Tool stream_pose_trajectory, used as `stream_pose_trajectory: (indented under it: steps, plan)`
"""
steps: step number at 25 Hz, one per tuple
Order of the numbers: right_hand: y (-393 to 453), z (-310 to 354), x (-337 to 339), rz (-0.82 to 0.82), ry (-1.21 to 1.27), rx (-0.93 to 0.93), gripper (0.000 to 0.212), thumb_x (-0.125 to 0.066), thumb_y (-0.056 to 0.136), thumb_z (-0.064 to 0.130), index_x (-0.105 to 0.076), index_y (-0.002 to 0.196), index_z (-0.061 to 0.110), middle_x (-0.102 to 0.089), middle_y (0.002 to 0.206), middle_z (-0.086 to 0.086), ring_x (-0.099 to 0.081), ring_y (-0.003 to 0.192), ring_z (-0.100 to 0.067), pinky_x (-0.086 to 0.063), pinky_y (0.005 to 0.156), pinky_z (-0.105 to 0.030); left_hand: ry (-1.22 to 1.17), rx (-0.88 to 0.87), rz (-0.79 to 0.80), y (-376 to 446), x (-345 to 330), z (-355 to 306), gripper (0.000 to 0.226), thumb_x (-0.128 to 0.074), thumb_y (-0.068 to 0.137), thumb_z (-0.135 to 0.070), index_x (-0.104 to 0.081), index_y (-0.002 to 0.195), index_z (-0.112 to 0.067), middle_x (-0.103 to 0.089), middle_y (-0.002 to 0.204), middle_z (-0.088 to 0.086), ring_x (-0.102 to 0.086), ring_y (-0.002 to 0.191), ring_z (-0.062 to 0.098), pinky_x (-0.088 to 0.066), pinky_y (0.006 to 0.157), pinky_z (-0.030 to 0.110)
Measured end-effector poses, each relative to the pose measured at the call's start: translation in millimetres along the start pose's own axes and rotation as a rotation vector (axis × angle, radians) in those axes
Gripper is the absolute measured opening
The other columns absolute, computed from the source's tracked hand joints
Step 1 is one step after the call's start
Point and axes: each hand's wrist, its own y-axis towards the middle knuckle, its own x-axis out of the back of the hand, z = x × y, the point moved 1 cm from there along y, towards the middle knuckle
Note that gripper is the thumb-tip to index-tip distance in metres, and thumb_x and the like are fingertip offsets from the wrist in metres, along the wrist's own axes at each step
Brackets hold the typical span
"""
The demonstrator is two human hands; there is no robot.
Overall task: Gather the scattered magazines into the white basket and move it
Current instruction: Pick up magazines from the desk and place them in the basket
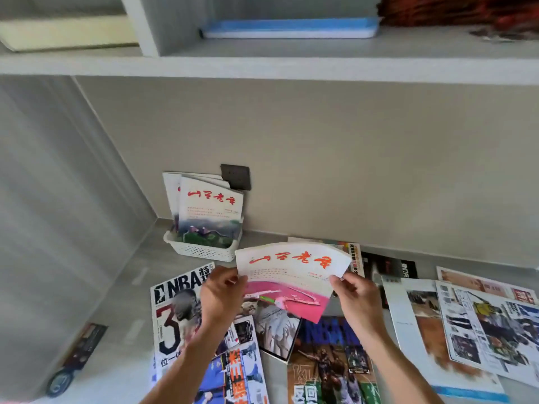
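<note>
Both hands hold one white and pink magazine [291,275] with red script, lifted above the desk. My left hand [223,295] grips its left edge and my right hand [357,298] grips its right edge. Behind it, against the wall, stands the white basket [201,250] with two or three similar magazines [208,212] upright inside. Several more magazines lie scattered on the desk: an NBA issue [178,310] at the left, a blue-titled NBA issue [329,363] in the middle, and large ones [481,322] at the right.
A dark wall socket [235,177] sits behind the basket. A shelf [291,68] overhangs the desk, carrying a blue tray [288,29]. A dark bookmark-like strip [77,357] lies at the desk's left. A side wall closes off the left.
</note>
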Motion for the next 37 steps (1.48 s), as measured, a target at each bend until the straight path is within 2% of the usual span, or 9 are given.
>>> stream_pose_trajectory:
  steps: [5,8,17,20,22,25,29,33,37]
  plan:
    - [43.0,77.1,-143.6,0.041,0.209,-0.121,0.016,-0.065,0.092,0.016,-0.074,0.083,0.025,-0.075,0.065,0.009,-0.066,0.057,-0.006,-0.053,0.057,-0.028,-0.361,0.038,-0.041,119.2,91.5,29.1,0.015,-0.065,0.088,-0.004,-0.073,0.098,-0.012,-0.075,0.072,-0.004,-0.067,0.059,0.005,-0.056,0.055,0.018]
    - [82.2,118.3,-210.1,-0.027,0.216,-0.092,0.024,-0.06,0.095,0.018,-0.07,0.075,0.028,-0.07,0.064,0.006,-0.063,0.06,-0.014,-0.052,0.058,-0.032,-0.274,-0.017,-0.039,191.0,129.7,35.8,0.009,-0.063,0.091,-0.014,-0.071,0.088,-0.018,-0.072,0.068,-0.006,-0.068,0.061,0.007,-0.058,0.064,0.028]
    - [152.9,134.7,-302.5,0.003,-0.06,-0.156,0.027,-0.051,0.099,0.028,-0.072,0.103,0.012,-0.076,0.097,-0.009,-0.064,0.081,-0.02,-0.055,0.088,-0.051,-0.171,0.093,-0.072,290.3,145.3,78.9,0.015,-0.061,0.091,-0.028,-0.069,0.08,-0.033,-0.071,0.071,-0.015,-0.069,0.07,0.005,-0.06,0.078,0.044]
    - [164.0,136.9,-311.9,0.07,-0.06,-0.205,0.029,-0.049,0.098,0.026,-0.063,0.121,0.014,-0.072,0.11,-0.007,-0.065,0.092,-0.028,-0.053,0.094,-0.054,-0.253,0.198,0.013,300.6,140.7,88.1,0.019,-0.059,0.092,-0.026,-0.065,0.11,-0.024,-0.074,0.095,-0.003,-0.07,0.09,0.019,-0.055,0.092,0.045]
    - [163.1,136.8,-314.4,0.128,0.031,-0.245,0.05,-0.055,0.096,0.021,-0.04,0.144,0.021,-0.057,0.123,0.003,-0.059,0.108,-0.024,-0.051,0.1,-0.047,-0.3,0.258,0.126,297.8,139.7,92.3,0.06,-0.062,0.091,-0.028,-0.035,0.145,-0.023,-0.062,0.119,-0.002,-0.061,0.108,0.019,-0.048,0.099,0.038]
    - [129.0,110.2,-313.8,0.155,0.084,-0.355,0.048,-0.058,0.093,0.011,-0.046,0.139,0.016,-0.061,0.118,0.002,-0.065,0.1,-0.019,-0.057,0.074,-0.033,-0.22,0.322,0.186,255.7,135.0,117.9,0.043,-0.064,0.086,-0.025,-0.049,0.125,-0.034,-0.061,0.123,-0.002,-0.061,0.096,0.013,-0.047,0.082,0.029]
    - [17.5,4.5,-317.3,0.433,-0.375,-0.465,0.042,-0.055,0.092,0.011,-0.05,0.134,0.013,-0.059,0.131,-0.001,-0.064,0.098,-0.013,-0.058,0.071,-0.025,0.067,0.698,0.298,119.6,126.4,214.0,0.049,-0.062,0.08,-0.021,-0.053,0.129,-0.019,-0.058,0.13,0.012,-0.06,0.104,0.027,-0.05,0.08,0.033]
    - [-60.2,-67.3,-320.6,0.519,-0.859,-0.211,0.041,-0.048,0.095,0.017,-0.045,0.136,0.02,-0.05,0.14,-0.003,-0.058,0.108,-0.019,-0.049,0.086,-0.023,0.13,0.689,0.226,62.5,111.4,243.1,0.063,-0.064,0.072,-0.011,-0.047,0.131,-0.026,-0.054,0.127,0.013,-0.055,0.112,0.034,-0.053,0.087,0.049]
    - [-76.3,-71.5,-310.8,0.387,-0.557,-0.329,0.057,-0.063,0.088,0.02,-0.039,0.14,0.018,-0.054,0.139,-0.006,-0.062,0.113,-0.024,-0.047,0.085,-0.025,0.18,0.872,0.09,56.0,108.1,241.6,0.07,-0.068,0.072,-0.012,-0.039,0.135,-0.019,-0.043,0.13,0.014,-0.041,0.114,0.035,-0.047,0.087,0.043]
